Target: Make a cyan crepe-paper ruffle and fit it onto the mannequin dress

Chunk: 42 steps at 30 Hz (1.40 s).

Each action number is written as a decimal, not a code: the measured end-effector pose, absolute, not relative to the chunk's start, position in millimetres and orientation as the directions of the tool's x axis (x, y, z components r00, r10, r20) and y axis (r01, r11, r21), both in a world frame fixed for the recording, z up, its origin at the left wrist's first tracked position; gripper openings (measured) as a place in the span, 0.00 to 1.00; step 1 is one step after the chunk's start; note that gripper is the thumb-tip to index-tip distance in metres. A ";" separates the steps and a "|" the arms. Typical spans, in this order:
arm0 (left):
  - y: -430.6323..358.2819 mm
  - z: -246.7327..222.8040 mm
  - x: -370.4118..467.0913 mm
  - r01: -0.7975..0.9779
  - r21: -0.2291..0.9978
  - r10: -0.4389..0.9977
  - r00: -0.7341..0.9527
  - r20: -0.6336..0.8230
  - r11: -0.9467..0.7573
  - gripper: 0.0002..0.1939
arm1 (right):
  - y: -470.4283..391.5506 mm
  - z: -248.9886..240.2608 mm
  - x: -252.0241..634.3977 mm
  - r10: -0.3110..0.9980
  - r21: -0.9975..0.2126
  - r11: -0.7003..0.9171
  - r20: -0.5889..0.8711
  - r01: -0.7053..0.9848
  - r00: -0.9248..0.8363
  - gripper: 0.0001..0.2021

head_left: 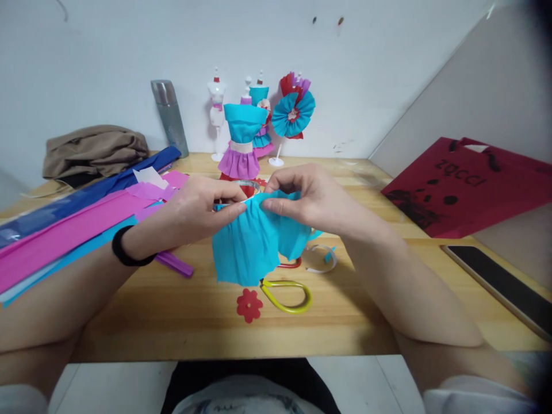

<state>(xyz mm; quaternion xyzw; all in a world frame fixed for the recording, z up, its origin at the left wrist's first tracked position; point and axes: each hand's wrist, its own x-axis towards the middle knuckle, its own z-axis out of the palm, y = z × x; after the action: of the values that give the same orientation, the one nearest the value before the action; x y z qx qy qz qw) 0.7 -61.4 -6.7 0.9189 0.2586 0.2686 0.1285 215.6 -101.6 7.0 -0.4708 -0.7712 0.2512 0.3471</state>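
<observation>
Your left hand (209, 202) and right hand (304, 192) meet above a wooden table (172, 330), each pinching the top edge of a sheet of blue crepe paper (250, 244) between thumb and fingers. The sheet hangs at the centre of the scene, its lower edge loose, with creases running down from the pinched edge. A thin pale line shows by your left fingertips; what it is cannot be told.

For tidy folds, small, even tucks with the top edge level would likely serve best; a light pinch should suit, since a hard tug could tear or flatten the crepe.

Below, a yellow scissor handle (309, 299) and a red paper flower (249, 305) lie near the hanging edge, where the paper could snag or brush them. Just to the right sits a curved white strip (321, 271). Crepe sheets (81, 230) crowd the left, near your forearm. Beyond your hands, at the far side, stands a mannequin in blue and purple (244, 123). A flask (171, 118) stands far left; a red bag (466, 190) and a phone (504, 287) are at right.
</observation>
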 end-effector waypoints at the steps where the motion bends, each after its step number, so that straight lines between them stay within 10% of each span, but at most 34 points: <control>1: -61.3 -6.7 0.6 0.408 0.372 0.544 0.721 0.429 -0.834 0.13 | -101.4 7.9 216.5 0.901 -0.711 0.431 0.302 0.556 -0.313 0.06; 42: -63.8 -5.2 -0.2 0.398 0.359 0.528 0.732 0.430 -0.844 0.12 | -97.6 4.3 211.9 0.919 -0.777 0.386 0.276 0.497 -0.283 0.09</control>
<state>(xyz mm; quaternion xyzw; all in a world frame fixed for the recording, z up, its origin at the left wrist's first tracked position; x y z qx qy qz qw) -0.2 -63.8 -5.2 0.9226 0.2510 0.2663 0.1223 211.9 -97.6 4.3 -0.4735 -0.7475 0.2874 0.3666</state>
